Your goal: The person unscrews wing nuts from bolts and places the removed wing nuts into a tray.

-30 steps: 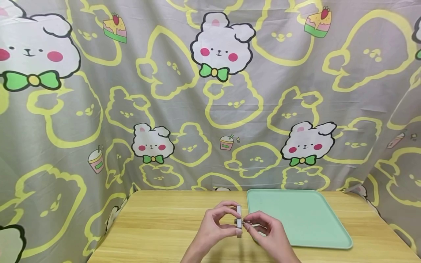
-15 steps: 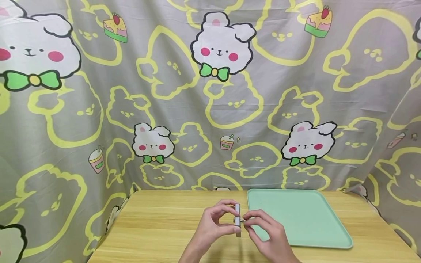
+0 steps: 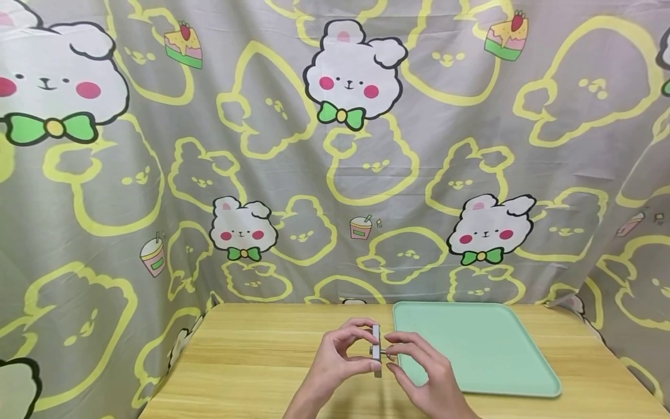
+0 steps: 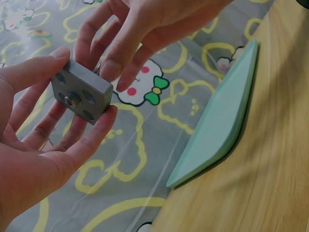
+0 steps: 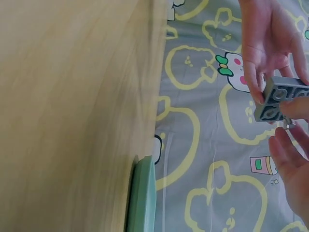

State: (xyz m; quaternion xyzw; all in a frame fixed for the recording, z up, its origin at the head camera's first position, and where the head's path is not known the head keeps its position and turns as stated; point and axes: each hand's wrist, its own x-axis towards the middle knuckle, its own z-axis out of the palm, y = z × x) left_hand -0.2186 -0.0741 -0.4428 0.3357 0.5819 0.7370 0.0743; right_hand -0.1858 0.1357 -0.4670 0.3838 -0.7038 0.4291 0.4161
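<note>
My left hand [image 3: 335,361] grips a grey square block [image 3: 376,343] by its edges, upright above the table. In the left wrist view the block [image 4: 89,83] shows round recesses and a central metal bolt end [image 4: 70,100]. From its other face a short metal stem [image 3: 384,352] points toward my right hand [image 3: 430,372], whose thumb and forefinger stand apart around the stem's end. The right wrist view shows a small metal piece [image 5: 288,123] there, close to the right fingertips; whether one touches it I cannot tell.
A mint-green tray [image 3: 471,349] lies on the wooden table [image 3: 246,355], behind and to the right of my hands. Grey patterned cloth [image 3: 293,174] hangs behind the table and at both sides.
The right thumb and forefinger have spread away from the metal stem, after being close together on it. The left hand and block have shifted slightly left.
</note>
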